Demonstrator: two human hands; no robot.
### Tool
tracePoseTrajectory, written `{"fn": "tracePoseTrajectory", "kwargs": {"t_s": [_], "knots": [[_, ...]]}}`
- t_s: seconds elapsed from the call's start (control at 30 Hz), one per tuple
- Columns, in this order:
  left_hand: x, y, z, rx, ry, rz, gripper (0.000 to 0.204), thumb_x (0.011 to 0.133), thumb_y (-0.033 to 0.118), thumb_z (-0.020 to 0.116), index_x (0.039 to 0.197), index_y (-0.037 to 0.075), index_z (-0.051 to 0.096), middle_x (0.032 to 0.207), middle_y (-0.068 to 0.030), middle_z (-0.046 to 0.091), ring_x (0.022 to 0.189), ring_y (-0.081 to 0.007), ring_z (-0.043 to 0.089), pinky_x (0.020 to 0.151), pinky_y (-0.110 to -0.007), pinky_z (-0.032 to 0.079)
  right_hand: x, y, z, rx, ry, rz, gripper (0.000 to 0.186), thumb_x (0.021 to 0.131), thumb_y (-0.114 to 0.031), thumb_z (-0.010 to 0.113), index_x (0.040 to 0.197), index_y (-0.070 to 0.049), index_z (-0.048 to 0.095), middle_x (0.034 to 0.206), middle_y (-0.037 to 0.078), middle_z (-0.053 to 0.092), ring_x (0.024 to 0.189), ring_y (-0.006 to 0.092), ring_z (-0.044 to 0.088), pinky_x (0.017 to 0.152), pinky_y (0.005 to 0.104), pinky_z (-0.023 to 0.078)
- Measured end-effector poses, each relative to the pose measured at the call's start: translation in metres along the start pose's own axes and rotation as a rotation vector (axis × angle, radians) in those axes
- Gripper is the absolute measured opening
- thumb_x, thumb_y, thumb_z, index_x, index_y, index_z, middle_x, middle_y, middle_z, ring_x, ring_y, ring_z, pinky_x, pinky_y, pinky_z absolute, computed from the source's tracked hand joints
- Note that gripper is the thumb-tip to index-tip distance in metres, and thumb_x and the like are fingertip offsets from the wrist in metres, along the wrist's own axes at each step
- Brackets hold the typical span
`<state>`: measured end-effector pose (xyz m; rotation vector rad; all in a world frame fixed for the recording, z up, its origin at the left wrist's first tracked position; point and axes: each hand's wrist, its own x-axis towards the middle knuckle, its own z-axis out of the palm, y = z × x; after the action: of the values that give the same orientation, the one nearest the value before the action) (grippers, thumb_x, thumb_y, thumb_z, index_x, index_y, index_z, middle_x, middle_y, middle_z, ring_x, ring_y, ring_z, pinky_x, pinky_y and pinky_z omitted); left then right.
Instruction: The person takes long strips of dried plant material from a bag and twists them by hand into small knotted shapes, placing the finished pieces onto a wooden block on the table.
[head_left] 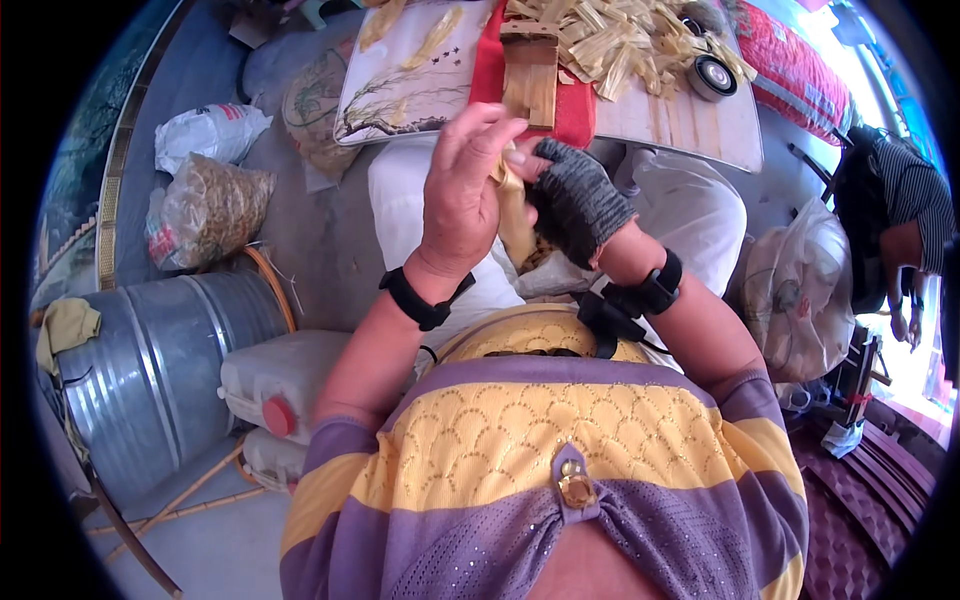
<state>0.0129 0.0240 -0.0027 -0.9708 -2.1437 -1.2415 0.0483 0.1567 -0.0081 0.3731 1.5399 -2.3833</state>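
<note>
My left hand [463,190] is bare, its fingers bent at the upper end of a pale yellow, leaf-like strip [514,215]. My right hand [580,195], in a dark grey fingerless glove, pinches the same strip from the other side. The strip hangs down between both hands above my lap; its exact kind is unclear. Just beyond the hands, a narrow wooden board [530,85] lies on a red cloth [573,115] that hangs over the near table edge. Similar pale strips [615,45] are heaped on the table behind it.
The low table [410,85] also carries a round black-and-silver object [713,77]. On the left stand filled bags [215,205], a metal drum [170,360] and a plastic jug [285,375] with a red cap. To the right are a plastic bag [800,290], a red sack [790,70] and another person's hand [905,320].
</note>
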Motion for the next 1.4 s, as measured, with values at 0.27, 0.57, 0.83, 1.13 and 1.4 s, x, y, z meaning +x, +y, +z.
{"fn": "tracePoseTrajectory", "kwargs": {"t_s": [0.27,0.57,0.83,1.13,1.4], "knots": [[-0.002,-0.014,0.004,-0.062,-0.153,-0.053,0.032,0.074,-0.009,0.043,0.103,0.003,0.052,0.090,-0.0152,0.057,0.086,-0.0322,0.057,0.073,-0.036,0.045,0.005,0.005,-0.001,-0.379,0.045,-0.487,0.027,0.086,-0.027,0.052,0.086,-0.001,0.055,0.071,0.005,0.056,0.069,0.0149,0.053,0.066,0.0293,0.042],[-0.001,-0.014,-0.011,-1.019,-0.424,-0.990,0.016,0.091,0.015,0.044,0.090,0.002,0.054,0.080,-0.0045,0.058,0.074,-0.0139,0.056,0.069,-0.026,0.046,-0.010,0.000,-0.010,-0.992,0.109,-0.786,0.029,0.082,-0.035,0.057,0.086,-0.006,0.058,0.071,0.015,0.059,0.064,0.0304,0.057,0.059,0.0362,0.044],[-0.010,-0.023,-0.012,-0.894,-0.418,-0.767,0.014,0.087,0.001,0.043,0.099,0.000,0.050,0.093,-0.0055,0.055,0.085,-0.0111,0.054,0.076,-0.024,0.045,-0.007,-0.009,-0.015,-0.639,-0.026,-0.422,0.028,0.081,-0.031,0.060,0.087,-0.004,0.062,0.068,0.009,0.058,0.063,0.0171,0.057,0.057,0.0318,0.043],[-0.014,-0.007,0.003,-0.558,-0.079,-0.624,0.011,0.086,0.005,0.055,0.093,-0.002,0.059,0.076,-0.0008,0.060,0.070,-0.0061,0.054,0.065,-0.020,0.044,-0.009,-0.006,-0.013,-0.535,0.015,-0.367,0.034,0.083,-0.035,0.057,0.089,-0.003,0.065,0.056,0.003,0.052,0.051,0.0079,0.047,0.050,0.0241,0.040],[-0.004,-0.008,-0.008,-0.462,-0.070,-0.579,0.010,0.085,0.007,0.057,0.090,-0.001,0.061,0.069,-0.0027,0.061,0.064,-0.0072,0.057,0.062,-0.021,0.047,-0.004,-0.001,-0.042,0.003,0.029,-0.111,0.032,0.084,-0.037,0.056,0.094,-0.007,0.058,0.061,-0.002,0.049,0.050,0.0071,0.044,0.048,0.0197,0.036]]}}
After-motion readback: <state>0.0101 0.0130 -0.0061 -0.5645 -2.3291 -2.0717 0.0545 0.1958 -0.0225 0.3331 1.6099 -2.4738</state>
